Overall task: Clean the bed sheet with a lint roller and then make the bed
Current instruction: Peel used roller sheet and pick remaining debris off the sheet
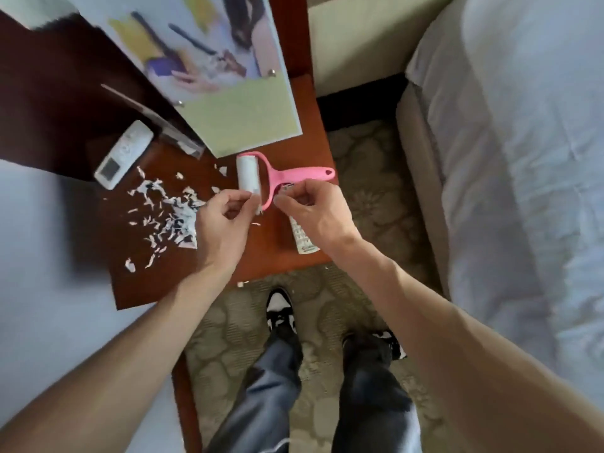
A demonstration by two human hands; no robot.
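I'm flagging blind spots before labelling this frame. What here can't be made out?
Head view only.
Near end of the lint roller: the left hand and right hand pinch there, covering whether a sheet is lifting.
The remote under the right hand: mostly covered, buttons blurred.
The poster: smeared by motion blur.
The bed: cut off by the right edge; any lint on its sheet is too small to see.

On my feed I saw that the red-brown table (271, 253) carried a pink roller (277, 177) by its right edge, torn paper scraps (163, 217) spread to the left, a white remote (124, 153) behind them, a second remote (302, 240) near the front and a big picture (228, 93) at the back.
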